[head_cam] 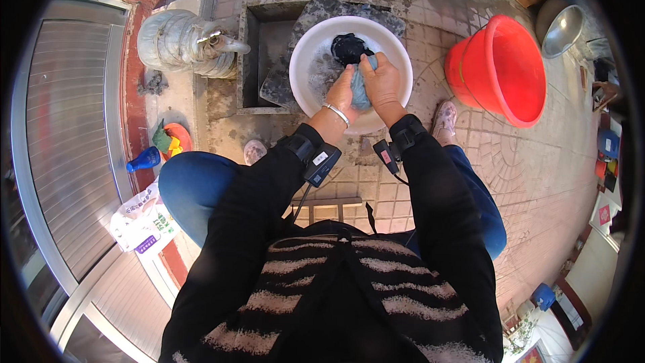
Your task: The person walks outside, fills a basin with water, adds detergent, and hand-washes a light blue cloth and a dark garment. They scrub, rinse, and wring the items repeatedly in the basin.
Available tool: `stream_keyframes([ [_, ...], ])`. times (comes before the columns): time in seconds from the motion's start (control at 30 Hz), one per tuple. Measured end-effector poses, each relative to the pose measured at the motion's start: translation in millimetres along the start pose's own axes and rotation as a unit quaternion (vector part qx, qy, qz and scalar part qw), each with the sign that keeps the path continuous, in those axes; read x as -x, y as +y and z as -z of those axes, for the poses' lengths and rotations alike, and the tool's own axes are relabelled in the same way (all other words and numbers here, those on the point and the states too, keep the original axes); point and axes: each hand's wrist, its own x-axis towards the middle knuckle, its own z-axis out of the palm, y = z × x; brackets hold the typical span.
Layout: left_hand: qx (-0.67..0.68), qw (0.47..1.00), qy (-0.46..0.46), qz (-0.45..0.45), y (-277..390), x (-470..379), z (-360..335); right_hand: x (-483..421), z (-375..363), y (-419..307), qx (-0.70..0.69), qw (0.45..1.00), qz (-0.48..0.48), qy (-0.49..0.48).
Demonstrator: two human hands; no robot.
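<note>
A white plastic basin (301, 68) with sudsy water stands on a dark stone slab (330, 10) laid over part of a stone trough. Over the basin, my left hand (342, 96), with a silver bracelet at the wrist, is closed around the left side of a wet blue-grey cloth (359, 89). From the other side my right hand (382, 80) grips the same cloth, its fingers near those of the left. A black cloth (347, 49) lies bunched in the basin just beyond my fingertips, partly in the suds.
Left of the basin are the open trough (274, 35) and a wrapped water tap (216, 43). A red bucket (468, 68) stands at the right, with metal bowls (563, 30) beyond. An orange bowl (179, 136), a blue bottle (144, 160) and a plastic package (143, 219) lie by the door frame.
</note>
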Motion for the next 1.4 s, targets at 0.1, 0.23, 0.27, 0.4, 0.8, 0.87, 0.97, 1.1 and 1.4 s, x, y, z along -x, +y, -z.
stream_keyframes([
  [0.1, 0.002, 0.99, -0.14, 0.02, 17, 1, 2, 19, -2, -14, -0.064, 0.993, 0.099, 0.018],
  [0.23, 0.014, 0.999, -0.039, -0.003, 9, 6, 7, 28, -4, -15, 0.064, 0.992, 0.104, -0.016],
  [0.27, 0.025, 0.999, -0.032, -0.007, 5, 8, 6, 18, -3, -7, 0.076, 0.995, 0.048, -0.037],
  [0.4, -0.179, 0.983, 0.002, -0.037, 12, 17, 4, -22, -8, 52, 0.095, 0.989, 0.04, -0.102],
  [0.8, -0.827, 0.5, -0.012, -0.256, 31, 14, 24, -13, 22, 60, 0.019, 0.937, 0.143, -0.317],
  [0.87, -0.788, 0.542, 0.003, -0.291, 34, 8, 25, -23, 44, 56, -0.096, 0.933, 0.016, -0.347],
  [0.97, -0.534, 0.817, -0.04, -0.216, 45, 2, 18, -18, 58, 56, -0.235, 0.914, -0.124, -0.305],
  [1.1, -0.292, 0.924, -0.22, -0.109, 49, 15, 3, -7, 33, 67, -0.449, 0.781, -0.372, -0.223],
  [1.4, -0.052, 0.98, -0.183, 0.051, 49, 21, 6, 13, 16, 11, -0.202, 0.97, 0.136, -0.002],
])
